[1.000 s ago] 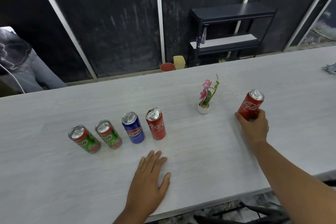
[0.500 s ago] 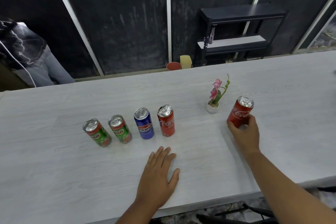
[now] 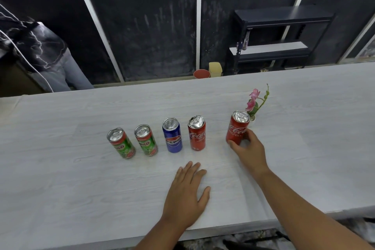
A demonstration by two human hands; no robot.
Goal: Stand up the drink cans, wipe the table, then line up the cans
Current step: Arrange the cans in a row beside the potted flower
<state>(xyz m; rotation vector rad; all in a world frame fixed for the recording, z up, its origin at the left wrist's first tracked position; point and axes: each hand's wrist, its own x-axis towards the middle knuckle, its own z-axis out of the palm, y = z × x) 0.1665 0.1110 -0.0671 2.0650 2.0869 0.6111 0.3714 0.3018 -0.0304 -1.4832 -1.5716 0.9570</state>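
- Red aluminium Coca-Cola can (image 3: 237,128) is gripped low on its body by the right hand (image 3: 248,149), thumb on the near left side and fingers wrapped round the near right; the low hold is judged to keep the can upright while it is set into place.
- Whether the base of that can is resting on the pale wood-grain surface (image 3: 81,189) or just above it cannot be told.
- It is held to the right of the row, apart from the nearest can by a gap wider than those between the others, so the lining-up step is judged to be nearly done, with this last can to be closed up.
- Just behind the held can, a small white pot with a pink flower (image 3: 255,105) is partly hidden; care is called for so that it is not knocked.
- The left hand (image 3: 185,193) is laid flat and open on the surface, palm down, holding nothing, apparently as a brace.
- Beyond its fingertips four cans are stood upright in a line: a second red Coca-Cola can (image 3: 196,133), a blue Pepsi can (image 3: 172,135), and two green-and-red Milo cans (image 3: 146,140) (image 3: 121,143), evenly spaced and not touching.
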